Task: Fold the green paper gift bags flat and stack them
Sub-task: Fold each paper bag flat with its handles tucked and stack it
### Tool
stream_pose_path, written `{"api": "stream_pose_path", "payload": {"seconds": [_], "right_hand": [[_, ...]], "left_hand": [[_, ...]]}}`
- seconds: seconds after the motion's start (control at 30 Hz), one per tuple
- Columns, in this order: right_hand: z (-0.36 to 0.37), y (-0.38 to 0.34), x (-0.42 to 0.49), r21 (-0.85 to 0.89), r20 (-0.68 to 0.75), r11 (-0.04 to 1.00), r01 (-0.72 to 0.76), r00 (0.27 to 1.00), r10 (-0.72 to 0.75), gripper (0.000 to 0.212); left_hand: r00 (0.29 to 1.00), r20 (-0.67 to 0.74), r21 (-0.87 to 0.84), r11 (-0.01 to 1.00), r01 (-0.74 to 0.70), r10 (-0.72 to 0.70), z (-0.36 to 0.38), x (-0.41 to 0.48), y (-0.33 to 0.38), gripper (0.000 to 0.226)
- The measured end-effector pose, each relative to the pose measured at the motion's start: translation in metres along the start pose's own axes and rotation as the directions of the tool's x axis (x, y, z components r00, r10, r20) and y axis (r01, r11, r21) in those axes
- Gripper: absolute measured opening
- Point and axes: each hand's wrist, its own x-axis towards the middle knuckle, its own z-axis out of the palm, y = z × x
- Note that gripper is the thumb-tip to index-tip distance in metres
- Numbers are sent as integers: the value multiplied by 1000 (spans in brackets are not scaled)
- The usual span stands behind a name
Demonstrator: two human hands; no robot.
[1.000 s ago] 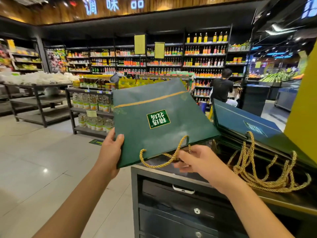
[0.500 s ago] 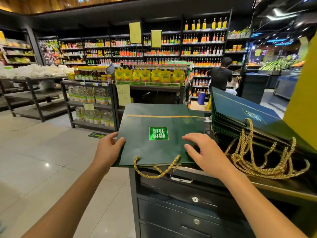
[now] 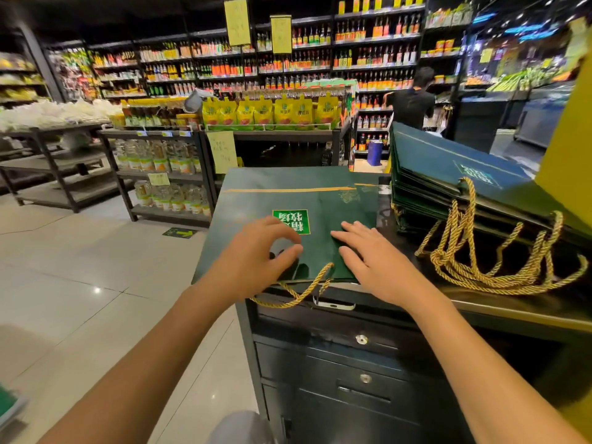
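A flattened green paper gift bag point(image 3: 282, 200) lies on the left end of the black counter point(image 3: 499, 302), its left part overhanging the edge. Its gold rope handle point(image 3: 298, 291) hangs over the front. My left hand point(image 3: 256, 251) rests on the bag's near part with fingers curled, thumb and fingers touching the paper. My right hand point(image 3: 371, 257) lies palm down on the bag, fingers spread. To the right sits a stack of flat green bags point(image 3: 448, 177), tilted, with a tangle of gold handles point(image 3: 490, 261) spilling toward me.
The counter has drawers with locks point(image 3: 361, 339) below. Grocery shelving point(image 3: 166, 161) stands across a tiled aisle on the left. A person in black point(image 3: 413, 100) stands at the far shelves. A yellow panel point(image 3: 570, 149) rises at the right edge.
The bag, held up and tilted a second ago, has been laid flat on the counter. My left hand moved from its left edge onto its top; my right let go of the handle and presses down.
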Motion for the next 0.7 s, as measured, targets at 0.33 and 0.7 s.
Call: {"api": "stream_pose_path", "payload": {"seconds": [0.33, 0.7], "right_hand": [[-1, 0, 0, -3, -10, 1000, 3, 1000, -3, 46], [-3, -2, -1, 12, 0, 1000, -7, 1000, 7, 44]], "left_hand": [[981, 195, -67, 998, 2, 11, 26, 17, 31, 10], [961, 229, -472, 847, 246, -151, 13, 23, 18, 17]]}}
